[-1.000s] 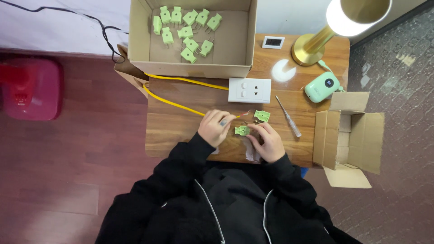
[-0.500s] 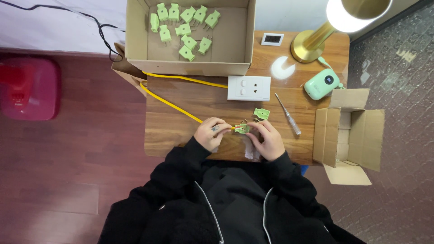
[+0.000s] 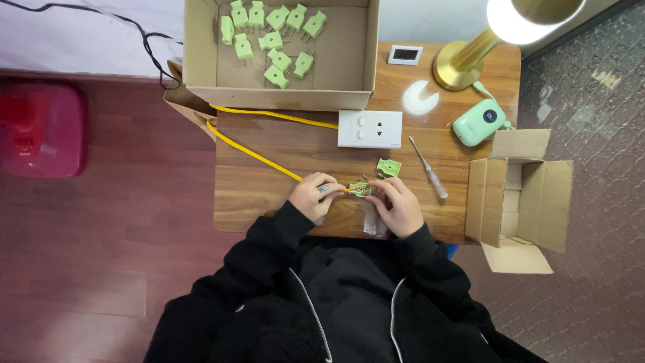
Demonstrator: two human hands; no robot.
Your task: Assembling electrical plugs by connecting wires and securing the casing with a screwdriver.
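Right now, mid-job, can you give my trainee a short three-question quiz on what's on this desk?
1. True or false: the screwdriver is in the right hand.
2. What does the left hand hold?
A. the yellow cable
B. the white socket block
C. the lamp
3. Fill in: the finished green plugs lie in the ___ at the back of the desk.

Key
1. False. It lies on the desk, right of the hand; the fingers of that hand are on a green plug part.
2. A. The cable's end meets the plug part between both hands.
3. Open cardboard box.
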